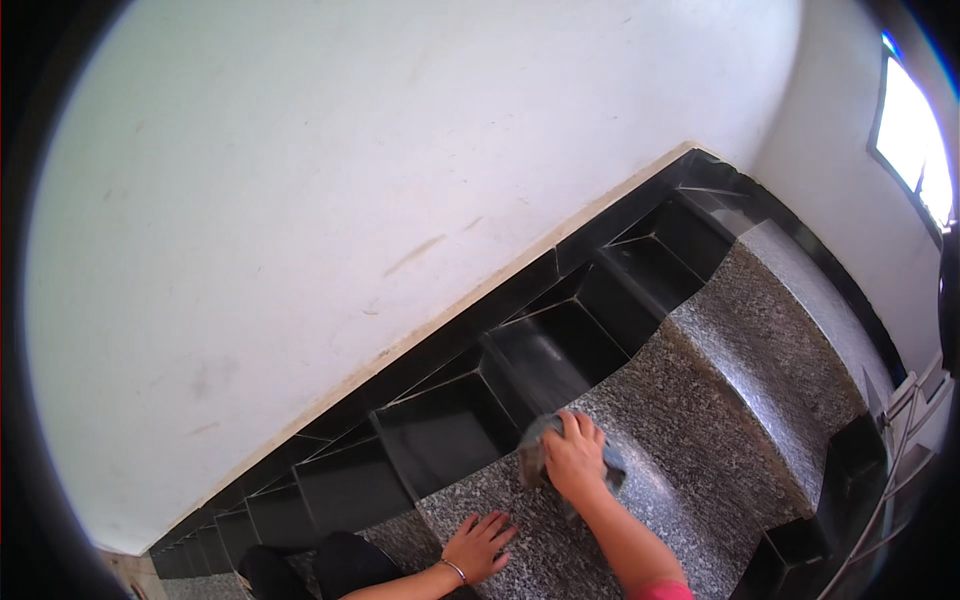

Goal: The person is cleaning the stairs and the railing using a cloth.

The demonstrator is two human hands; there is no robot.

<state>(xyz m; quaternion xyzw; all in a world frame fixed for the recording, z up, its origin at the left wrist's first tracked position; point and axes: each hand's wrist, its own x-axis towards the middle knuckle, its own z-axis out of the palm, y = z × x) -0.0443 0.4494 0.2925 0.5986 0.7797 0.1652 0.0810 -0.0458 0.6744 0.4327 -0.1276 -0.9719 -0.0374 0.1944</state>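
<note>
A crumpled grey-blue cloth (613, 466) is under my right hand (576, 454), whose fingers curl over it. The cloth presses on a speckled grey stair runner (675, 382) close to a step's edge and is slightly blurred. Lower down, my left hand (476, 546) lies palm down on the same runner with fingers spread, holding nothing. A thin bracelet (454, 571) circles the left wrist. The runner drapes over black polished stair steps (450, 427), which show along its wall side.
A scuffed white wall (375, 187) rises beside the stairs above a black skirting (442, 360). On the right runs a metal railing (885, 487). A bright window (911, 135) is at upper right. My dark-clothed legs (345, 566) are on the lower steps.
</note>
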